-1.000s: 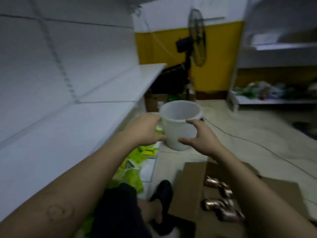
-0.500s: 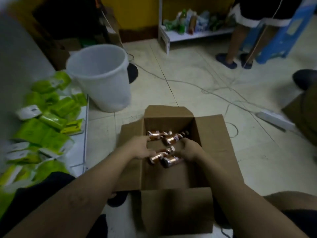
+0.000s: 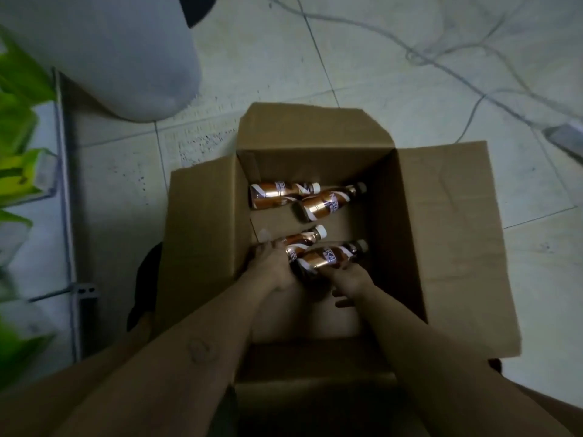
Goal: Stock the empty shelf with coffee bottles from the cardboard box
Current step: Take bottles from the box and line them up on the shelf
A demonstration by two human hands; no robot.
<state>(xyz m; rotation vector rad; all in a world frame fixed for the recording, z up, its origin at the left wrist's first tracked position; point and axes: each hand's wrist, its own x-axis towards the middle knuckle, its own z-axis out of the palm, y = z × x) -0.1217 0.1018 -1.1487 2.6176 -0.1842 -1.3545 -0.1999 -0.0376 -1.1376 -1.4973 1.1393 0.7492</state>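
Note:
An open cardboard box (image 3: pixel 448 234) sits on the tiled floor below me, flaps spread. Several copper-brown coffee bottles lie on their sides inside. Two lie at the far end: one (image 3: pixel 277 194) at the left wall, another (image 3: pixel 328 203) angled beside it. Nearer me, my left hand (image 3: pixel 273 266) closes around a white-capped bottle (image 3: pixel 304 239). My right hand (image 3: pixel 348 279) holds the base of a dark-capped bottle (image 3: pixel 328 257) from underneath. The shelf is out of view.
A white plastic bucket (image 3: pixel 126 58) stands on the floor beyond the box at upper left. Green packets (image 3: pixel 19 165) lie along a low shelf edge on the left. A cable (image 3: pixel 441 58) and a power strip (image 3: pixel 564 140) lie at upper right.
My view swung from the shelf and bucket down to the box. Both hands left the bucket, reached into the box and closed on the two nearest bottles.

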